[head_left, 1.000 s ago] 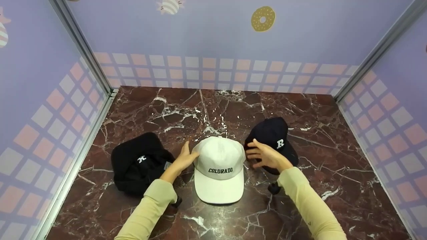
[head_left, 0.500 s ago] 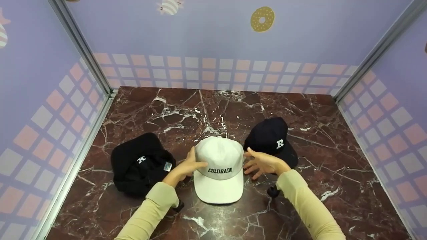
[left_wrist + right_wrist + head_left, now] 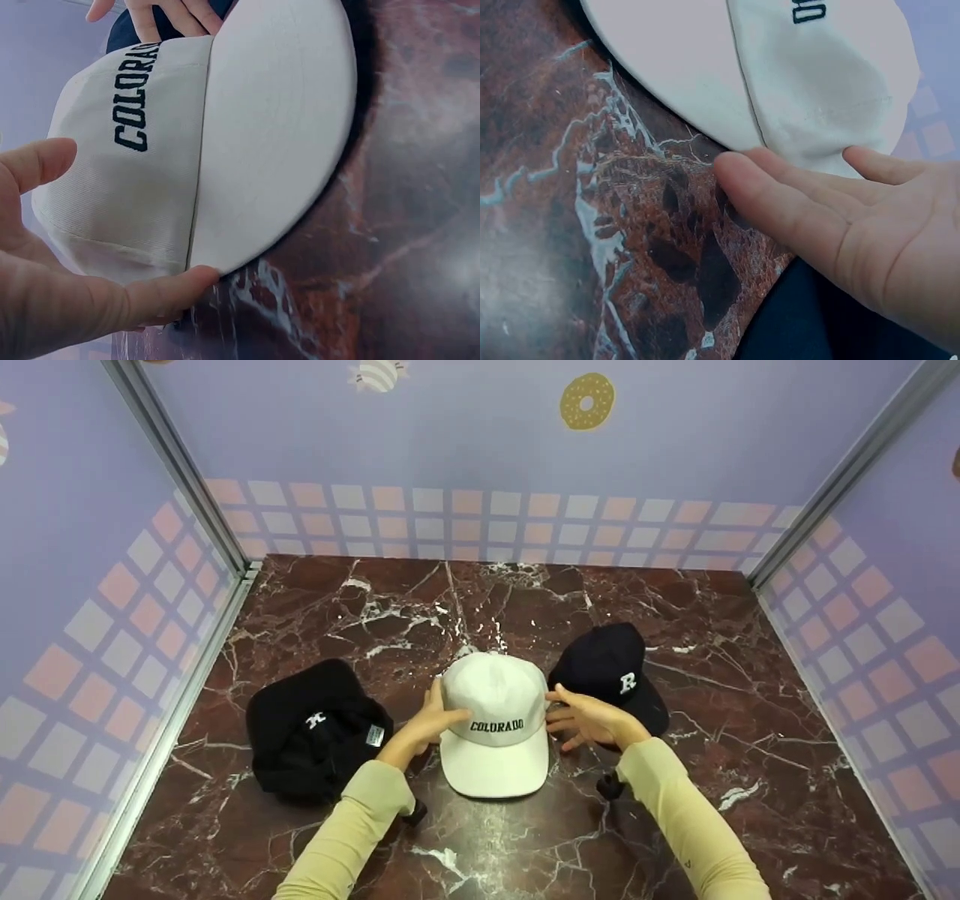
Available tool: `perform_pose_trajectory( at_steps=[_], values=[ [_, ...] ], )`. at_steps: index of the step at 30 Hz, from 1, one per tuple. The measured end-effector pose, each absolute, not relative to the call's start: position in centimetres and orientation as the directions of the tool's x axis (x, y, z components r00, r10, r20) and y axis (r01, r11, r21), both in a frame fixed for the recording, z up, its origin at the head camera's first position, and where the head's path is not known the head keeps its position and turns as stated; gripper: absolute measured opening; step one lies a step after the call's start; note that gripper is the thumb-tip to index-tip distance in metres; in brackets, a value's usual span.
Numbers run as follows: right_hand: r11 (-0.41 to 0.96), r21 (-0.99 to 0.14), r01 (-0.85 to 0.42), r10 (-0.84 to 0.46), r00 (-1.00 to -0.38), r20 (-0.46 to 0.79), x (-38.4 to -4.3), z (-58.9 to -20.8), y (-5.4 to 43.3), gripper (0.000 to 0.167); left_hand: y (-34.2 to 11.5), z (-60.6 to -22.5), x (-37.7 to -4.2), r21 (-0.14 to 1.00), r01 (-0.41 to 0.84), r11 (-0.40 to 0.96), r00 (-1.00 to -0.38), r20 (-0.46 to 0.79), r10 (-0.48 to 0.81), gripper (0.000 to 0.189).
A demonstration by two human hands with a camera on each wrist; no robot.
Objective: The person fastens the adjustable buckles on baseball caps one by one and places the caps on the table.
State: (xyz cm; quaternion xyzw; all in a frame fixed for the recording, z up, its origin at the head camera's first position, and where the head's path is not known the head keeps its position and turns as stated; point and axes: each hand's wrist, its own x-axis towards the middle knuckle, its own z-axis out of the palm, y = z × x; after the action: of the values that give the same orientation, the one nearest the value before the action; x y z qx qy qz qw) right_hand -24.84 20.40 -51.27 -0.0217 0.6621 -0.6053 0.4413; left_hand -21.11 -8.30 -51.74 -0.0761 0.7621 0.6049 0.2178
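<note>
A white cap (image 3: 495,769) lettered COLORADO sits at the middle of the marble table, brim toward me. My left hand (image 3: 427,724) touches its left side; in the left wrist view that hand's fingers (image 3: 161,296) stretch along the cap's side, with the thumb (image 3: 49,161) near the front of the crown. At the cap's right side is my right hand (image 3: 592,720), fingers fairly straight. The right wrist view has its fingertips (image 3: 739,176) against or right beside the crown's lower edge. Contact there is partly hidden.
To the left a black cap (image 3: 300,757) lies with its inside and a label showing. A navy cap (image 3: 600,664) with a white R stands right of the white one, partly behind my right hand. Patterned walls (image 3: 480,442) enclose the marble table (image 3: 675,825) at back and sides.
Both hands closed in on the white cap's sides, the left from farther back. In the last half second the cap shifted slightly toward the back wall. The two dark caps stayed put.
</note>
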Motion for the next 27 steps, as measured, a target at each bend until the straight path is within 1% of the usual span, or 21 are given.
perform_pose_trajectory(
  at_steps=[6,10,13,17,22,25,27],
  values=[
    [0.254,-0.834,0.490,-0.542,-0.642,-0.543,-25.1,-51.4,20.3,0.079,-7.5,-51.8,-22.1,0.915,-0.325,0.239,-0.921,-0.363,0.139,0.090],
    [0.268,-0.837,0.477,-0.497,-0.676,-0.544,-25.4,-51.5,20.3,0.080,-7.1,-52.0,-22.7,0.937,-0.261,0.233,-0.943,-0.299,0.146,0.089],
    [0.269,-0.841,0.469,-0.463,-0.703,-0.540,-25.5,-51.6,20.3,0.076,-6.8,-52.1,-23.1,0.942,-0.229,0.244,-0.951,-0.271,0.153,0.090],
    [0.238,-0.852,0.467,-0.436,-0.732,-0.523,-25.7,-51.5,20.4,0.070,-6.3,-52.2,-23.6,0.938,-0.236,0.255,-0.945,-0.283,0.166,0.091],
    [0.210,-0.872,0.441,-0.414,-0.768,-0.488,-26.0,-51.8,20.5,0.066,-5.7,-52.5,-24.1,0.939,-0.246,0.239,-0.942,-0.290,0.169,0.089],
    [0.206,-0.890,0.408,-0.403,-0.793,-0.457,-26.1,-52.1,20.5,0.065,-5.3,-52.6,-24.4,0.946,-0.239,0.220,-0.947,-0.277,0.162,0.087],
    [0.216,-0.902,0.375,-0.403,-0.807,-0.432,-25.9,-51.6,20.3,0.065,-5.1,-51.9,-24.2,0.950,-0.241,0.200,-0.947,-0.275,0.167,0.085]
  ],
)
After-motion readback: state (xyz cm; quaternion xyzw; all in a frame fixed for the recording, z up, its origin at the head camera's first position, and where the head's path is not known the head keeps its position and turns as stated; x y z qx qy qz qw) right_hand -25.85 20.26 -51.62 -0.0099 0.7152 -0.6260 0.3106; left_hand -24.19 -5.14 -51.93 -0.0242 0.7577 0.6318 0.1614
